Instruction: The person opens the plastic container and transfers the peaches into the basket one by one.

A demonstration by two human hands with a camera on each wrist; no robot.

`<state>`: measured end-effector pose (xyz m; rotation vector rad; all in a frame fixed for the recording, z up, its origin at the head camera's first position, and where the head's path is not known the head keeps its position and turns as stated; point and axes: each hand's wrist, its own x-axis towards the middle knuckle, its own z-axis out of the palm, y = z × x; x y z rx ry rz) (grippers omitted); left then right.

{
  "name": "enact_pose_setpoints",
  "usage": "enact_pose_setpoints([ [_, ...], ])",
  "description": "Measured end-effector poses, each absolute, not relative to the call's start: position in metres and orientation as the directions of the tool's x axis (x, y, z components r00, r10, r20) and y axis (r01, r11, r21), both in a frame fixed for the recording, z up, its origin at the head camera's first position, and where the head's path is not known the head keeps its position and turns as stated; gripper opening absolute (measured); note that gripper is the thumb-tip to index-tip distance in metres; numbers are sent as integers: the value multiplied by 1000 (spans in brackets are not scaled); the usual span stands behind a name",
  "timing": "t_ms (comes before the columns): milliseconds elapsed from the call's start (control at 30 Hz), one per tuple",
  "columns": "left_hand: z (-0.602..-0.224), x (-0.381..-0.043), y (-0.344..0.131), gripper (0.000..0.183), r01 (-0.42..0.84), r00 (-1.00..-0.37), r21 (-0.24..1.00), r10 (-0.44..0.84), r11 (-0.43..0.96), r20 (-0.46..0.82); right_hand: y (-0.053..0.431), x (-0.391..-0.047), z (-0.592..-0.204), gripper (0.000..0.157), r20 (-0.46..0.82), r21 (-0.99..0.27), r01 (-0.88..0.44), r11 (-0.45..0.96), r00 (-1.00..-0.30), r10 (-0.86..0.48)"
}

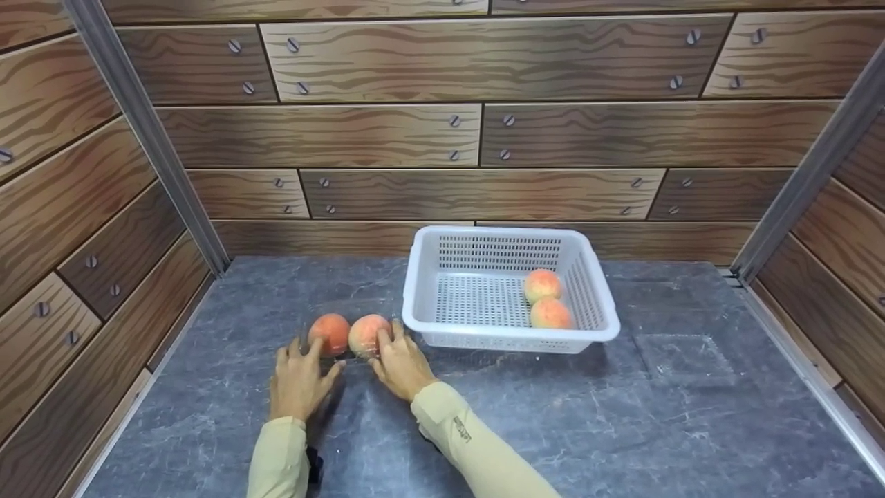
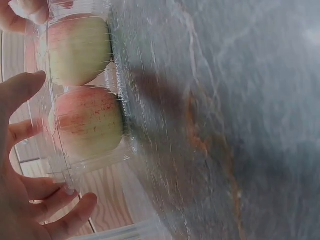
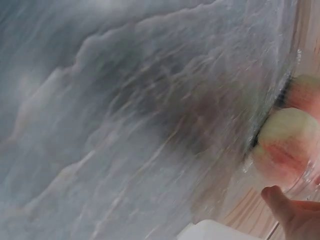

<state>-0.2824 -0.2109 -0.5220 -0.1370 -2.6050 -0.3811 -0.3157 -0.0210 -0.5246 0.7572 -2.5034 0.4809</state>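
Two peaches sit side by side in a clear plastic box [image 2: 92, 164]. From the head view, the left peach [image 1: 330, 333] is redder and the right peach [image 1: 368, 337] paler. My left hand [image 1: 297, 384] is at the box's left end with fingers spread; its fingertips touch the plastic edge and its thumb [image 2: 27, 86] lies along the near side. At the right end my right hand [image 1: 401, 363] grips the box, fingers over the top and thumb [image 3: 275, 197] low in front of a peach. Parts of the box are hidden by the hands.
A white perforated basket [image 1: 511, 333] stands right of the hands, close to the right fingers. Inside it lie a rear peach [image 1: 543, 286] and a front peach [image 1: 551, 315]. The dark marbled tabletop [image 1: 588, 429] ends at a wood-patterned back wall [image 1: 387, 138] with metal corner posts.
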Motion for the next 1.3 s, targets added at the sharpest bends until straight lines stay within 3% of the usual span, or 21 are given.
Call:
enact_pose_setpoints([
  [400,-522,-286,-212,57,214,-812,162,84,963,578,-30,-313,-526,49,562,-129,-529,839,-736,-378],
  [667,-521,-287,-213,46,255,-814,177,113,951,569,-34,-315,-528,50,626,-5,-437,900,-703,-338],
  [867,-522,-287,-212,41,270,-812,201,111,942,574,-34,-317,-528,48,624,12,-413,911,-709,-330],
  [1300,-529,-291,-207,35,212,-748,183,39,960,663,-38,-323,-530,48,693,39,-392,919,-652,-307],
])
